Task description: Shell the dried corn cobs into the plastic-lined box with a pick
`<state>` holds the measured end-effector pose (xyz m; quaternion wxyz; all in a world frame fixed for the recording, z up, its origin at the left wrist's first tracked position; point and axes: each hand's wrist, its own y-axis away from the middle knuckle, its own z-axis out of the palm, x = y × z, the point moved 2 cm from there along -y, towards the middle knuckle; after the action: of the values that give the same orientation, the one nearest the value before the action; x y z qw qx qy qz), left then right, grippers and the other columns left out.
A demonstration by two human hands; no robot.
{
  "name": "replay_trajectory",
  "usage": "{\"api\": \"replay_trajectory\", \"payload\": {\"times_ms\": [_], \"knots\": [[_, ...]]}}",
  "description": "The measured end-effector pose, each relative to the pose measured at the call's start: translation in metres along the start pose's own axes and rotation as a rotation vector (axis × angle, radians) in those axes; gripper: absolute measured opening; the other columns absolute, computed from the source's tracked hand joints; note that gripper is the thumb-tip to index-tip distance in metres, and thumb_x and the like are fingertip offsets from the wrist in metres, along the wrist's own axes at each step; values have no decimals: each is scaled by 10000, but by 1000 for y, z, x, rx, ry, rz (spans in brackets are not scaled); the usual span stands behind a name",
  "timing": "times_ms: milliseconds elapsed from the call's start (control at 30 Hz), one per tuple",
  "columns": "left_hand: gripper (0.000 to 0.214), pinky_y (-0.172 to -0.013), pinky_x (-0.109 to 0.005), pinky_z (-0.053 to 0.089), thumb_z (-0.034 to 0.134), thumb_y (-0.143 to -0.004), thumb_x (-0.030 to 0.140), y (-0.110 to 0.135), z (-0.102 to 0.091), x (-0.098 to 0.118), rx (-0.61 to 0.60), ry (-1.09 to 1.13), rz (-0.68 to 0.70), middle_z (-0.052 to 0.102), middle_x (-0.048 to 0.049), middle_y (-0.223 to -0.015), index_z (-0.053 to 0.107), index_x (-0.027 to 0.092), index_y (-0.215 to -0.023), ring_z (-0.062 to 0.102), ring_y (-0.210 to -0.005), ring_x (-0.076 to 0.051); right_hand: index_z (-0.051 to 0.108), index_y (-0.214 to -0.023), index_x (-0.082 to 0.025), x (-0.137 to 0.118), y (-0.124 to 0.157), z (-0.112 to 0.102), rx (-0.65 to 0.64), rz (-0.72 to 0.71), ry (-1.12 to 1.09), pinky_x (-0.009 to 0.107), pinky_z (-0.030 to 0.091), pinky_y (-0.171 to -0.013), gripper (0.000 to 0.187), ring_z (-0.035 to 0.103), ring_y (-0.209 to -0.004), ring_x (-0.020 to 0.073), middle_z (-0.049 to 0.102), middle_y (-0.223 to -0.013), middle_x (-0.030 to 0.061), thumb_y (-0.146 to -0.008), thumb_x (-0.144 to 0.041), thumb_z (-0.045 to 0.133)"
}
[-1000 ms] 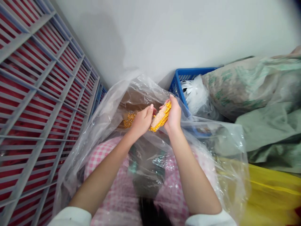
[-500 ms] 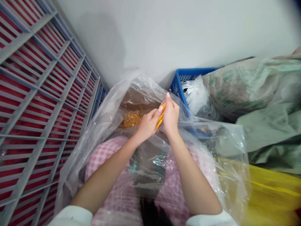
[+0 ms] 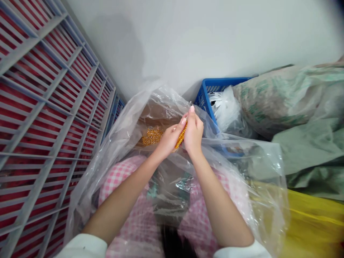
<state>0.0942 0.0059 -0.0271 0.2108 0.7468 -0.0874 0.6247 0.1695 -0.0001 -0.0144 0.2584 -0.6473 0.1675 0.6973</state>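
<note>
Both my hands are closed round one corn cob, of which only a strip of yellow kernels shows between them. My left hand grips its near side with the thumb pressed on the kernels. My right hand wraps the far side, fingers pointing up. They hold the cob over the mouth of a large clear plastic bag. A small heap of loose yellow kernels lies inside the bag on a brown lining, just left of my hands.
Stacked grey-framed racks with red contents rise at the left. A blue crate with white plastic stands behind the bag. Greenish woven sacks pile up at the right, a yellow bag below them. Pink checked cloth covers my lap.
One second ago the cob lay flatter with its bare stripped side showing. It has been turned edge-on and both hands have closed tighter round it, rising slightly.
</note>
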Motion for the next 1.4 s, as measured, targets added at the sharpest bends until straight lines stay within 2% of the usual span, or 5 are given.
{"api": "replay_trajectory", "payload": {"times_ms": [233,400,933,1167,1400], "knots": [[514,-648,-227,445,394,-805,563,-1,7,-10,21,258,117,667,-52,-856,619,158,-1029,593,-791,-152,454,-554,-188,0,-3,-3,67,-19,27,244,324,-543,473,401,-491,94,417,-509,-39,-834,-540,309],[543,-691,-258,452,387,-793,585,-5,7,-8,-23,447,71,676,-60,-817,646,150,-986,608,-805,-178,445,-550,-189,-1,-3,-3,21,-20,58,251,333,-533,485,413,-489,100,425,-511,-30,-842,-543,290],[308,-704,-243,441,501,-784,434,1,13,-8,113,409,170,659,-22,-754,632,156,-799,591,-774,-153,453,-577,-196,-4,-4,-4,-48,-18,89,258,351,-548,495,439,-504,105,442,-530,-19,-840,-566,258],[462,-833,-285,448,397,-808,535,-2,12,-1,-35,673,-60,677,-65,-879,653,157,-880,582,-992,-210,441,-563,-198,-1,-3,-4,-60,14,54,253,341,-522,486,429,-489,104,421,-511,-26,-826,-578,293],[307,-884,-279,426,439,-833,388,0,15,-6,92,639,66,671,-16,-961,638,182,-944,580,-999,-176,459,-566,-196,-2,-2,-1,-60,31,4,239,340,-502,487,411,-476,94,424,-499,-34,-807,-599,329]]}}
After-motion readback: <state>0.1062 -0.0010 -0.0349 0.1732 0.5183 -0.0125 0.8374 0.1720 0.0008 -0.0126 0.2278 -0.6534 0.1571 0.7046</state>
